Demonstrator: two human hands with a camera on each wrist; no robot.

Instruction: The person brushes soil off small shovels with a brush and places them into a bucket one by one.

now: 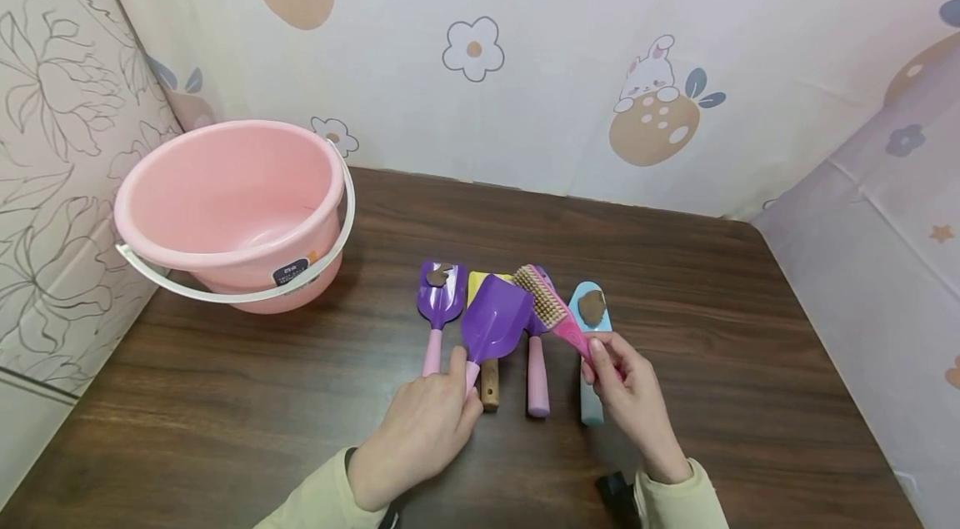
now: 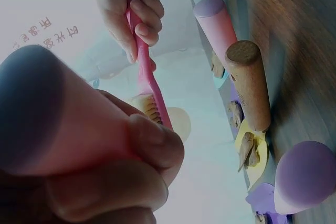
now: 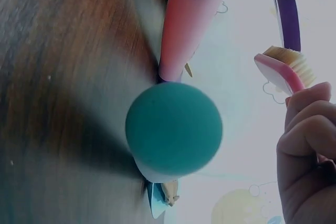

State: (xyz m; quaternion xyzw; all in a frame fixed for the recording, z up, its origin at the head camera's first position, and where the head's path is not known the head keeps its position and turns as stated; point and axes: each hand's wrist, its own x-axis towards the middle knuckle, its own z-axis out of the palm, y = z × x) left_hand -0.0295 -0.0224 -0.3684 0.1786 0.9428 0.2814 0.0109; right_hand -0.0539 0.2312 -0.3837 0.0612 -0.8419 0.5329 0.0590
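Observation:
My left hand [image 1: 422, 427] grips the pink handle of a small purple shovel [image 1: 497, 319], its blade raised over the table. My right hand [image 1: 632, 391] pinches the handle of a pink brush [image 1: 573, 335] with pale bristles. The brush head is at the blade's right edge, and in the right wrist view the bristles [image 3: 299, 61] face the purple shovel [image 3: 289, 14]. Below lie another purple shovel [image 1: 442, 300] with a brown lump on it, a partly hidden yellow one with a wooden handle [image 1: 490, 387], a purple one with a pink handle [image 1: 537, 379], and a blue one [image 1: 592, 404] bearing a brown lump.
A pink bucket [image 1: 322, 250] with a white carrying handle [image 1: 225, 296] stands at the back left of the dark wooden table [image 1: 720, 329]. Patterned cloth [image 1: 540, 71] hangs behind the table and at both sides.

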